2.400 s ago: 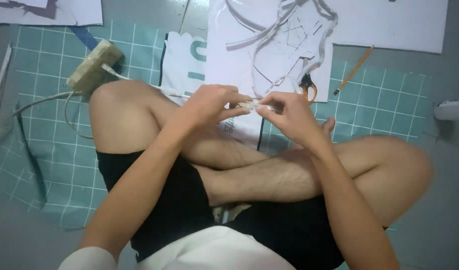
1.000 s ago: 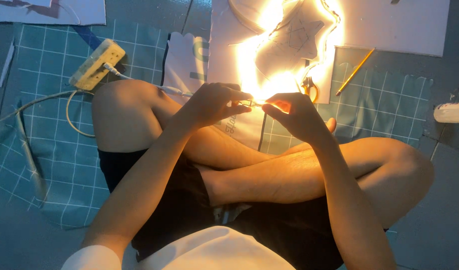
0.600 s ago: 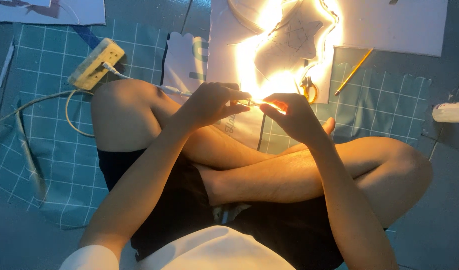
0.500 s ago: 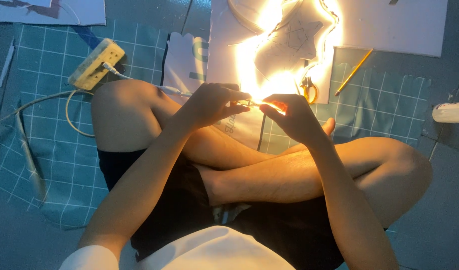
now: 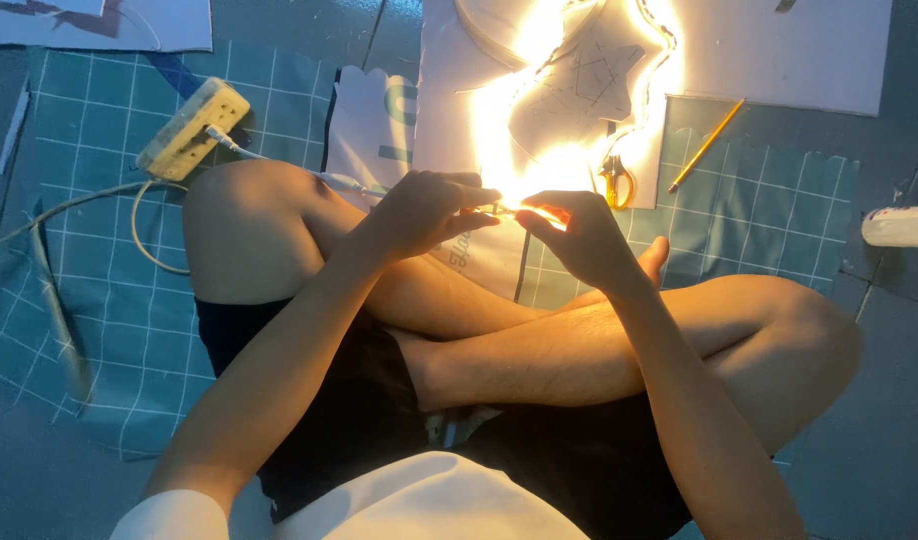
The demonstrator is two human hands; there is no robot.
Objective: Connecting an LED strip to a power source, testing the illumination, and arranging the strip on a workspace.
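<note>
2 hands meet over crossed legs: the left hand (image 5: pixel 424 210) and right hand (image 5: pixel 577 232) each pinch, fingertips (image 5: pixel 484 200) pressed together, an end of a thin glowing light strip (image 5: pixel 509 208) held between them just above the knees (what the pinch does to the strip cannot be told through the glare). From the fingers the lit strip runs up onto a white board (image 5: pixel 779 50), where it loops round a star outline (image 5: pixel 579 80), seemingly laid flat so the shape keeps its form. Scissors (image 5: pixel 615 180) with orange handles and a yellow pencil (image 5: pixel 706 146) lie just beside the star, within easy reach. A thin cable leads left from the hands to a cream power strip (image 5: pixel 191 128) on a teal gridded cutting mat (image 5: pixel 89 260), likely feeding the light.
</note>
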